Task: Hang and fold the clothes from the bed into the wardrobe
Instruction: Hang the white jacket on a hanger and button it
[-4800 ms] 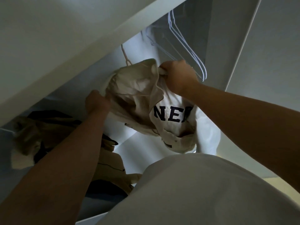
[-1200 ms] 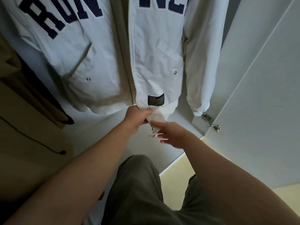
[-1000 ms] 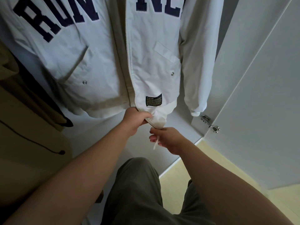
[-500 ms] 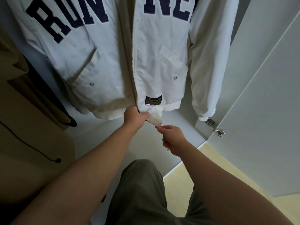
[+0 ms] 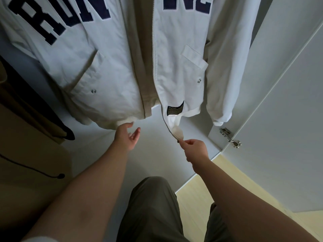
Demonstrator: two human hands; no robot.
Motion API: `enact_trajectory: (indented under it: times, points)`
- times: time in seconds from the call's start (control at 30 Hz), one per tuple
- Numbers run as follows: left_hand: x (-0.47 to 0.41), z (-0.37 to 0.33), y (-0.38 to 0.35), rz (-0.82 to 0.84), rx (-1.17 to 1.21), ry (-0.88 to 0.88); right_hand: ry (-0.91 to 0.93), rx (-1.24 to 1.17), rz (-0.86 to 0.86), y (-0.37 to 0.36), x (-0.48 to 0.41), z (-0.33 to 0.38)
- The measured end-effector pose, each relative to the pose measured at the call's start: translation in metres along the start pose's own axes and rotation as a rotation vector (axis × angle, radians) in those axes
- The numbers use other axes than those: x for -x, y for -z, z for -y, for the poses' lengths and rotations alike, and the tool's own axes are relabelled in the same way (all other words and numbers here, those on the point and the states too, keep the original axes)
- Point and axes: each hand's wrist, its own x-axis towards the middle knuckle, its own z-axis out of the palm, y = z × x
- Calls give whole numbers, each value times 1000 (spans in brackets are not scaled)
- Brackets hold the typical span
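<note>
- Jacket (image 5: 111, 70), white w/ navy letters, hangs inside wardrobe; long axis vertical, hem down, collar end up out of view, front faces camera.
- Front is open: zip (image 5: 154, 58) undone, L + R panels apart, beige lining betw them.
- Left hand (image 5: 126, 138) just under L panel's hem; fingers loose + spread, grasping nothing.
- Right hand (image 5: 194, 149) lower, to the right; fingers pinch bottom corner of R panel at zip end, corner pulled down below rest of hem.
- Beige garment (image 5: 26, 137) hangs at left, beside jacket.
- Wardrobe door (image 5: 279, 119) open at right, hinge (image 5: 229, 137) near R sleeve cuff.
</note>
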Motion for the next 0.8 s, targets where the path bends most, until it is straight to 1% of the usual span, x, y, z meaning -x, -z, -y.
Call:
enact_trajectory:
  times: [0.1,0.23,0.3,0.37,0.5,0.67,0.8]
  points:
    - [-11,4,-5,107,84,-17,0,30,0,1,0,-6]
    - [-11,21,-5,126,-17,35,11,47,45,-3,-1,-8]
    - [-5,30,3,174,-62,90,5,47,62,-6,-2,-5]
    - [2,39,14,261,-86,149,0,38,79,-9,-2,-4]
    - [11,53,26,440,-13,229,-14,36,112,-18,1,-2]
    - [16,64,28,517,-115,229,-37,9,158,-26,4,0]
    - [19,64,32,603,-296,261,-39,24,157,-29,3,1]
